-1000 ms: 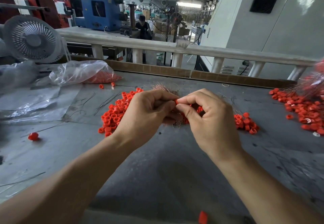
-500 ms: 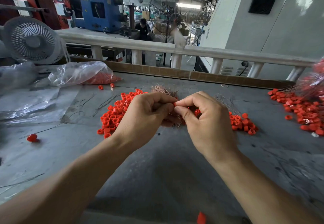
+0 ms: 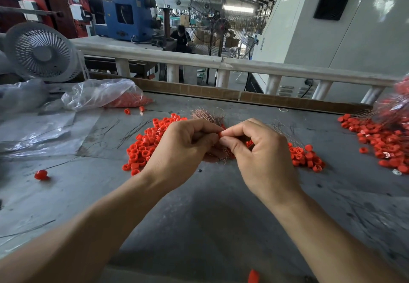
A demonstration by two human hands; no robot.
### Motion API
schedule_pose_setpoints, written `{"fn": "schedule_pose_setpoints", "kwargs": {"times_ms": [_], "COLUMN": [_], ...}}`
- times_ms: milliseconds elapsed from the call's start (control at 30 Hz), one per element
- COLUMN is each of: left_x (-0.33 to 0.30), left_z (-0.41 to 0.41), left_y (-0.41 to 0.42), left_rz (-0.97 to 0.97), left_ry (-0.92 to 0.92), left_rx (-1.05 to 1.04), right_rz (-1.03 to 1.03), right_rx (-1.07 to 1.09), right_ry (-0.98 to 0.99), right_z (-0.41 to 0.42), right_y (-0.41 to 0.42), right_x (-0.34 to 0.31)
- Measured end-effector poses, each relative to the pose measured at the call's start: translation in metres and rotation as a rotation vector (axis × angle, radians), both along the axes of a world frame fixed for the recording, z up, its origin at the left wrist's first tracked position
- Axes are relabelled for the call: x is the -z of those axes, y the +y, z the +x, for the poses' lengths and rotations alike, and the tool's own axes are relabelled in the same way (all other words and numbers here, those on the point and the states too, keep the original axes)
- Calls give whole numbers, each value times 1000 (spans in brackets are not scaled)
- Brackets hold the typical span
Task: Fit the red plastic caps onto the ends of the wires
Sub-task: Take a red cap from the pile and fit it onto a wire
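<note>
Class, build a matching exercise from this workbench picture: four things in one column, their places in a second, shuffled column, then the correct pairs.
Things:
1. white desk fan
2. clear plastic bag
3. single red cap
4. lone red cap

Places:
A. pinched between the fingertips of the left hand and right hand
B. alone on the table, left of the cap pile
C. far left, behind the table
D. lying on the table's far left part, red caps inside

Pairs: 1-C, 2-D, 3-A, 4-B
</note>
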State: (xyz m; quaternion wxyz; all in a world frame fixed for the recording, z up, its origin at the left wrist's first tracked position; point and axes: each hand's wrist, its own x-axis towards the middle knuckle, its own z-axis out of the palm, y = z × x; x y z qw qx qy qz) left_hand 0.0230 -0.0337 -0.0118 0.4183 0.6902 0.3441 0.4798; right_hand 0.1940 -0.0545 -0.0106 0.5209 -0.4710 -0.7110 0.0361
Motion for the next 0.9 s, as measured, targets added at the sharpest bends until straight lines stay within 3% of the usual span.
{"fn": "schedule_pose_setpoints", "kwargs": {"times_ms": [600, 900], "left_x": [-2, -4], "left_z": [0, 1], "left_y": [1, 1], "left_rz": [-50, -276], "left_ry": [-22, -209], "left_rx": [-14, 72], "right_rz": [-3, 43], "right_rx": [-11, 33], "right_ry": [6, -166], "right_z": [1, 0], "right_y": [-1, -3], "right_x": [-2, -4]}}
